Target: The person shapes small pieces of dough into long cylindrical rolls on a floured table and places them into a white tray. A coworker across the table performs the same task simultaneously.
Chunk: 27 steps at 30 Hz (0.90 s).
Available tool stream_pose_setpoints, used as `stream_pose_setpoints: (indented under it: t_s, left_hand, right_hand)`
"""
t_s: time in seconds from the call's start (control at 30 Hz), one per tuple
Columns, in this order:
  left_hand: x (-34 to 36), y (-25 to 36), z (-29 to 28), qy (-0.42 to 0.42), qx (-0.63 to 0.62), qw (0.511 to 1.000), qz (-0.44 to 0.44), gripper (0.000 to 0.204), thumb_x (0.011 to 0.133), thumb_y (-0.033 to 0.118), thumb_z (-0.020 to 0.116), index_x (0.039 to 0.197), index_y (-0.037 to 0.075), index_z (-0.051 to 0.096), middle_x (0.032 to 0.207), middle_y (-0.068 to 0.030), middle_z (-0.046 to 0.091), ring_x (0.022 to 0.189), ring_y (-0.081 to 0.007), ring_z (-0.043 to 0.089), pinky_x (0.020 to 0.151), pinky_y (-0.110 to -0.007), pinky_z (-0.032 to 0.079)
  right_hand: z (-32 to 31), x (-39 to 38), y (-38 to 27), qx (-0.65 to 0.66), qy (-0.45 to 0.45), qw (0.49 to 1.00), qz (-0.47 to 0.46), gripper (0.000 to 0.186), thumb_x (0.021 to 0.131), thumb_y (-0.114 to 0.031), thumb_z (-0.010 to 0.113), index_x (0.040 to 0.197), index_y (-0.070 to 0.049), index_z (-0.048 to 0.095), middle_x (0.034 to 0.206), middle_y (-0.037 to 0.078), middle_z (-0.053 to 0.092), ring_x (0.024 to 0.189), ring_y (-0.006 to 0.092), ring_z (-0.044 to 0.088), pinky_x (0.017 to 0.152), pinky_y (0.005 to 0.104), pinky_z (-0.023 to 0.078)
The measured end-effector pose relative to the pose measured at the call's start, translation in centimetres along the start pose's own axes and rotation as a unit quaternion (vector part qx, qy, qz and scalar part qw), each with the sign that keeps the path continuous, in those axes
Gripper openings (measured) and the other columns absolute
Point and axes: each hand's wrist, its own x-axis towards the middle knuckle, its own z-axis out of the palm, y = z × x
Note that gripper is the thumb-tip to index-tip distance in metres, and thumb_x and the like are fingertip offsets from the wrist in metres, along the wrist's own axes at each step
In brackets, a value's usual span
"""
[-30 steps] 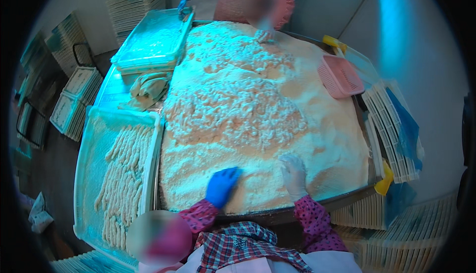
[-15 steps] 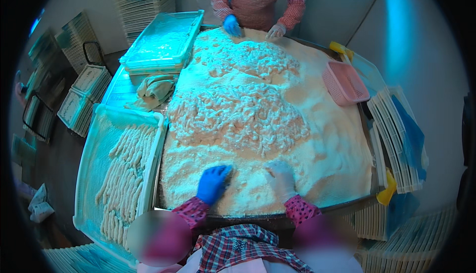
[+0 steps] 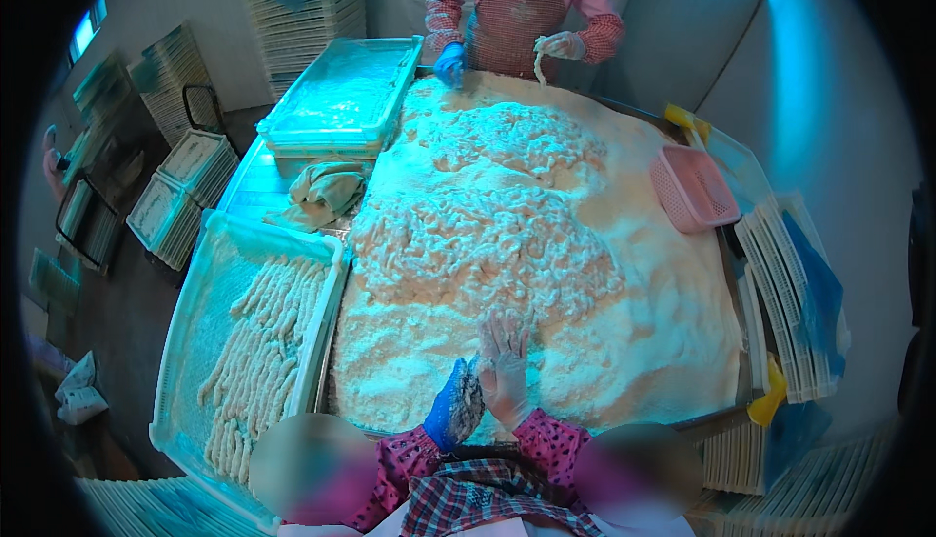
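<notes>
My left hand (image 3: 454,406), in a blue glove, is turned with its crumb-coated palm side showing. Close against it, at the near edge of the crumb bed, my right hand (image 3: 504,369) in a thin whitish glove has its fingers stretched out. I see nothing held in either hand. Beyond them a heap of pale, wet-looking strips (image 3: 478,244) lies on a wide bed of breadcrumbs (image 3: 673,342). To the left, crumb-coated strips (image 3: 255,361) lie side by side in rows in a shallow white tray (image 3: 190,342).
Stacked trays (image 3: 341,88) and a crumpled cloth (image 3: 327,191) sit at the far left. A pink basket (image 3: 694,189) rests on the right edge, beside upright racks (image 3: 785,283). Across the table a co-worker (image 3: 517,20) in a checked apron dangles one strip (image 3: 539,61) from a gloved hand.
My hands have left the crumbs and come together nearer my body, the left palm now in sight. The co-worker has lifted a strip. The whole view has shifted slightly.
</notes>
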Motion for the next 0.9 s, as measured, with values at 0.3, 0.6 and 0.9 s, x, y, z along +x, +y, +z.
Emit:
stream_pose_setpoints:
  t_s: [0.3,0.6,0.9]
  left_hand:
    - [1.1,14.5,-1.5,0.172,-0.075,0.976,0.109,0.031,0.097,0.035,0.038,0.106,0.01,0.052,0.086,-0.0047,0.058,0.067,-0.0156,0.052,0.063,-0.028,0.044]
    - [2.1,42.2,-22.7,0.293,0.576,0.695,0.314,0.045,0.097,0.039,0.035,0.111,0.004,0.058,0.097,-0.0077,0.064,0.081,-0.0167,0.058,0.076,-0.031,0.045]
    - [3.6,43.6,-23.0,0.159,0.617,0.762,0.118,0.045,0.097,0.034,0.032,0.124,0.004,0.053,0.118,-0.0106,0.058,0.108,-0.021,0.053,0.097,-0.034,0.037]
  right_hand:
    - [1.9,11.2,3.7,-0.14,-0.004,0.989,-0.049,0.049,0.073,-0.023,0.066,0.117,-0.005,0.051,0.106,0.015,0.054,0.103,0.033,0.05,0.088,0.0439,0.039]
    - [2.3,14.9,7.4,-0.303,-0.069,0.943,-0.115,0.023,0.068,-0.005,0.059,0.091,-0.007,0.058,0.085,0.009,0.056,0.087,0.0274,0.054,0.076,0.0396,0.043]
    - [1.1,15.5,9.0,-0.234,-0.049,0.967,-0.092,0.014,0.069,-0.003,0.06,0.082,-0.007,0.058,0.08,0.008,0.057,0.076,0.025,0.057,0.066,0.036,0.046]
